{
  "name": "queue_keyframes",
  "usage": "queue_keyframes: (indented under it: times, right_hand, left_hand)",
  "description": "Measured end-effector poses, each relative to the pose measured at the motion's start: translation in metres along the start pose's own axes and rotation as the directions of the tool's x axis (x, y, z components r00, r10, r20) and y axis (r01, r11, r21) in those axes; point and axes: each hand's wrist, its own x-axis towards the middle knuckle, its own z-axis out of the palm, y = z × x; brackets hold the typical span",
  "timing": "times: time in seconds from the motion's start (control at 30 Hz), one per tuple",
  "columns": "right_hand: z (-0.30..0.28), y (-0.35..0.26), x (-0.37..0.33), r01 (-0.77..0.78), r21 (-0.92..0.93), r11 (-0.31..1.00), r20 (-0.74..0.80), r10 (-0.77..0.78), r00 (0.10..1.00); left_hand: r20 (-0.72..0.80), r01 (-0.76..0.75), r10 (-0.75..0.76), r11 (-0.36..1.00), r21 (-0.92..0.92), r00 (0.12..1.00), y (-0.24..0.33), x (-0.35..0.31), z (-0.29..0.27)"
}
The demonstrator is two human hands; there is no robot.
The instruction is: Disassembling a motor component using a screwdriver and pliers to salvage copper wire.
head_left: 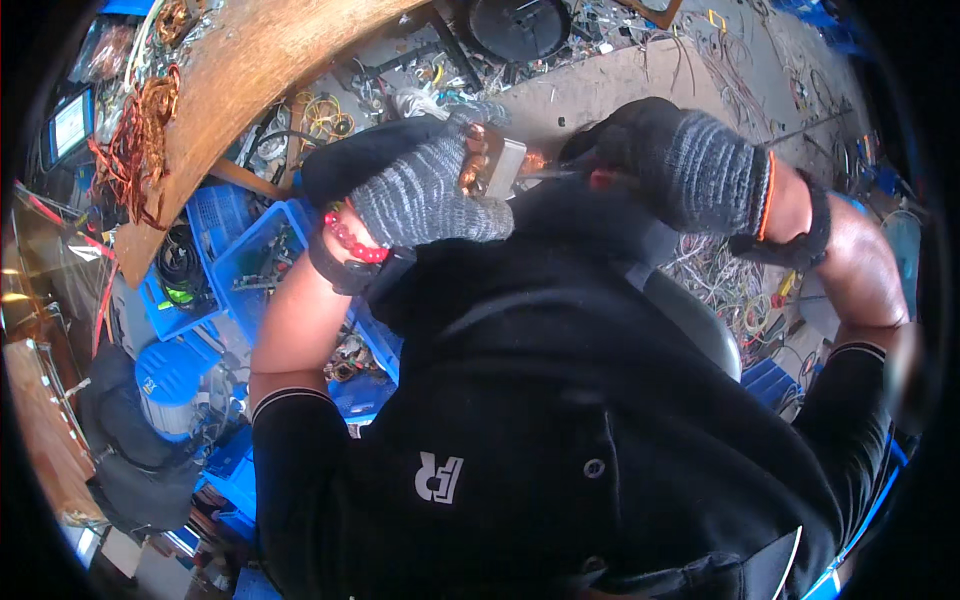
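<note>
My left hand (435, 190), in a grey striped knit glove, is closed around a small metal part with copper windings (500, 168). Its flat silvery side faces right, and coppery coils show beside my fingers. A bit of copper wire (535, 161) shows just right of the part. My right hand (695, 165), gloved alike with an orange cuff edge, is curled shut on a thin metal tool (548, 174). Red shows where the tool meets the hand; blur and the glove hide what kind it is. The tool's thin end is close to the metal part, though contact is unclear.
A curved wooden table edge (225, 95) with a bundle of copper wire (150, 140) lies at upper left. Blue crates (265, 255) stand at left, near a blue-lidded container (170, 375). Cardboard (620, 85), a round black base (515, 25) and scattered wire scraps (715, 270) cover the floor.
</note>
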Motion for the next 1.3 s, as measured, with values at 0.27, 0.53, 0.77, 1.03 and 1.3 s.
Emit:
queue_keyframes:
  times: [0.27, 0.53, 0.77, 1.03, 1.3]
  right_hand:
    - [-0.038, -0.012, -0.004, -0.12, -0.088, 0.989, -0.055, 0.116, 0.992]
    - [0.028, -0.013, 0.002, -0.051, 0.228, 0.972, -0.334, 0.128, 0.934]
    - [0.051, -0.046, 0.012, -0.128, 0.185, 0.974, -0.526, 0.208, 0.825]
    - [0.062, -0.046, 0.015, -0.107, 0.159, 0.981, -0.621, 0.184, 0.762]
    - [0.068, -0.044, 0.016, -0.086, 0.218, 0.972, -0.571, 0.198, 0.796]
  left_hand:
    - [0.152, 0.125, -0.089, 0.962, -0.244, 0.984, 0.018, 0.027, -0.03]
    - [-0.182, 0.115, -0.302, 0.749, -0.653, 0.936, -0.024, 0.014, 0.048]
    - [-0.107, -0.125, -0.373, -0.022, -0.992, 0.921, -0.007, 0.033, 0.046]
    - [-0.141, 0.357, -0.427, 0.865, -0.353, 0.893, 0.008, 0.029, 0.039]
    - [-0.335, -0.026, -0.423, 0.588, -0.808, 0.842, -0.016, 0.022, 0.081]
